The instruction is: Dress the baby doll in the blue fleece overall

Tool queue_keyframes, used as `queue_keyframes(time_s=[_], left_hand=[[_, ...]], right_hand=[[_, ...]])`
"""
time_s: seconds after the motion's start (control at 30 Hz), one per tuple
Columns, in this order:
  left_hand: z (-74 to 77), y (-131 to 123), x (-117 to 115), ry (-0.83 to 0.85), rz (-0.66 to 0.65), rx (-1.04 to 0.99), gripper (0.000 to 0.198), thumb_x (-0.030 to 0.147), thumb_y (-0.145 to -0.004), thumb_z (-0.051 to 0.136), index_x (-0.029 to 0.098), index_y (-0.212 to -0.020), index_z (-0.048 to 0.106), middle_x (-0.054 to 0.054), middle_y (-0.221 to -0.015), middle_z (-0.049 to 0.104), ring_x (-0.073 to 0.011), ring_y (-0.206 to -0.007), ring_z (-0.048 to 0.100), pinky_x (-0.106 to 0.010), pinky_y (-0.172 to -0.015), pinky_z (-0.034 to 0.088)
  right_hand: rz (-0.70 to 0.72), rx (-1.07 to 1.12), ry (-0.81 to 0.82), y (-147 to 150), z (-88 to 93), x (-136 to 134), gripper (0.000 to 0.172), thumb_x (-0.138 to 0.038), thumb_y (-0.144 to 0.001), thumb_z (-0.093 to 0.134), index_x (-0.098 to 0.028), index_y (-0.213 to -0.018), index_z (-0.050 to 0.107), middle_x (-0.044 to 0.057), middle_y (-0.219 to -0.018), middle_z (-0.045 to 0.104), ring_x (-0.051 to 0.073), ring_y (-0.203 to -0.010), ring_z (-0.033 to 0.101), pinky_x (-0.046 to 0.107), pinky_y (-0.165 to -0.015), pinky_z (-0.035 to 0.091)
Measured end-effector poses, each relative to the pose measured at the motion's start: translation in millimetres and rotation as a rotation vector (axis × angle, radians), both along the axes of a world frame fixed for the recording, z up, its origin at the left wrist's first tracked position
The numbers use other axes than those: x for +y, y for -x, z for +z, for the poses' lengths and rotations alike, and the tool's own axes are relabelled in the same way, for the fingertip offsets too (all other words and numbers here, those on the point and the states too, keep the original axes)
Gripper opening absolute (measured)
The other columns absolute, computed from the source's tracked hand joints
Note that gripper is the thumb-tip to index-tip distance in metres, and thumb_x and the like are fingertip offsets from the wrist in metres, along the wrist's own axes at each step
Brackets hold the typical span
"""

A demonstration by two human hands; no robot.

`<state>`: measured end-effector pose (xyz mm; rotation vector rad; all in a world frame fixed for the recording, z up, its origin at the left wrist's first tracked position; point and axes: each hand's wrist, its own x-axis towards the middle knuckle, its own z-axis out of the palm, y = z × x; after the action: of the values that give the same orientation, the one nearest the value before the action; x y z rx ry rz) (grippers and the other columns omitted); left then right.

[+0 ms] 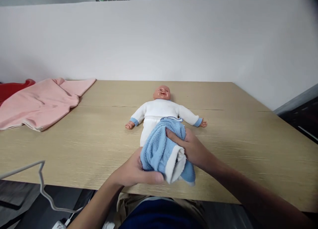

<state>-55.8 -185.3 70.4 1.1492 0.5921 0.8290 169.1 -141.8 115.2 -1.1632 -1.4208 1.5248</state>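
Blue cloth [157, 148] within two-handed grip [135, 170] [192, 148]

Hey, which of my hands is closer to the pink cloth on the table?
Left. Your left hand is to the right of the pink cloth, gripping the blue cloth's left side; your right hand is farther right, on the blue cloth's right side.

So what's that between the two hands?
In the head view, a fuzzy blue cloth with a white edge is between the left hand and right hand; both hold it.
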Motion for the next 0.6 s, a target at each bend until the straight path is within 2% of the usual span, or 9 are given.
queue_keyframes(time_s=[0.1,0.17,0.23,0.27,0.3,0.4,0.43,0.5,0.6], left_hand=[[2.3,-6.1,-3.6,0.08,0.057,-0.068,0.066,0.08,-0.096,0.076,0.016,-0.081,0.074,-0.001,-0.052,0.058,-0.012,-0.045,0.05,-0.023,-0.047,0.041],[2.5,-9.6,-3.9,0.116,0.131,-0.089,0.074,0.085,-0.101,0.065,0.016,-0.075,0.072,-0.004,-0.053,0.061,-0.0139,-0.047,0.056,-0.023,-0.046,0.043],[3.6,-10.9,-3.7,0.104,0.218,-0.063,0.07,0.082,-0.098,0.072,0.018,-0.072,0.071,-0.005,-0.057,0.065,-0.0156,-0.052,0.063,-0.024,-0.049,0.048],[4.3,-10.5,-3.8,0.092,0.235,-0.029,0.066,0.08,-0.095,0.078,0.018,-0.072,0.07,-0.004,-0.057,0.065,-0.0157,-0.053,0.063,-0.024,-0.048,0.048],[4.9,-9.5,-4.1,0.081,0.222,0.013,0.062,0.077,-0.091,0.085,0.019,-0.075,0.07,-0.003,-0.057,0.064,-0.0154,-0.053,0.061,-0.024,-0.047,0.047],[6.5,-6.0,-5.6,0.081,0.136,0.145,0.056,0.067,-0.082,0.097,0.019,-0.09,0.068,-0.001,-0.06,0.067,-0.0133,-0.048,0.054,-0.024,-0.044,0.04],[7.2,-5.3,-6.0,0.091,0.155,0.188,0.056,0.063,-0.08,0.099,0.019,-0.094,0.067,-0.001,-0.063,0.07,-0.0133,-0.049,0.054,-0.024,-0.045,0.04],[8.9,-4.7,-5.5,0.079,0.274,0.262,0.055,0.052,-0.078,0.102,0.02,-0.102,0.064,-0.002,-0.077,0.076,-0.016,-0.06,0.063,-0.025,-0.054,0.049],[13.4,-3.0,-0.7,-0.042,0.474,0.292,0.059,0.037,-0.078,0.099,0.02,-0.122,0.063,-0.007,-0.111,0.081,-0.0255,-0.102,0.077,-0.03,-0.086,0.061]], right_hand=[[0.174,0.03,0.036,-6.1,4.5,5.0,0.054,-0.065,-0.093,0.089,-0.022,-0.124,0.081,0.011,-0.123,0.085,0.035,-0.13,0.076,0.05,-0.122,0.056],[0.433,0.128,0.019,-9.3,7.4,9.0,0.058,-0.067,-0.095,0.085,-0.021,-0.13,0.079,0.01,-0.123,0.086,0.032,-0.128,0.078,0.048,-0.118,0.059],[0.632,0.17,-0.035,-10.1,9.2,10.0,0.053,-0.061,-0.093,0.088,-0.02,-0.126,0.079,0.009,-0.118,0.086,0.031,-0.123,0.079,0.046,-0.114,0.061],[0.627,0.139,-0.068,-9.4,9.5,8.7,0.049,-0.054,-0.09,0.092,-0.021,-0.123,0.079,0.007,-0.116,0.087,0.031,-0.121,0.08,0.046,-0.113,0.062],[0.545,0.081,-0.094,-8.1,9.3,6.1,0.047,-0.046,-0.086,0.095,-0.021,-0.123,0.078,0.007,-0.117,0.087,0.031,-0.12,0.08,0.046,-0.113,0.062],[0.153,-0.105,-0.154,-1.6,8.0,-5.8,0.053,-0.029,-0.08,0.092,-0.023,-0.13,0.074,0.008,-0.128,0.085,0.033,-0.123,0.079,0.05,-0.115,0.06],[0.091,-0.142,-0.158,0.9,7.9,-9.6,0.05,-0.028,-0.082,0.088,-0.023,-0.129,0.074,0.008,-0.127,0.085,0.034,-0.123,0.079,0.052,-0.115,0.059],[0.068,-0.204,-0.132,4.7,9.0,-14.5,0.042,-0.032,-0.085,0.084,-0.023,-0.124,0.074,0.01,-0.124,0.085,0.036,-0.121,0.078,0.055,-0.114,0.06],[0.085,-0.305,-0.037,6.0,14.0,-13.4,0.048,-0.043,-0.084,0.088,-0.024,-0.124,0.069,0.01,-0.124,0.084,0.039,-0.121,0.077,0.057,-0.109,0.061]])
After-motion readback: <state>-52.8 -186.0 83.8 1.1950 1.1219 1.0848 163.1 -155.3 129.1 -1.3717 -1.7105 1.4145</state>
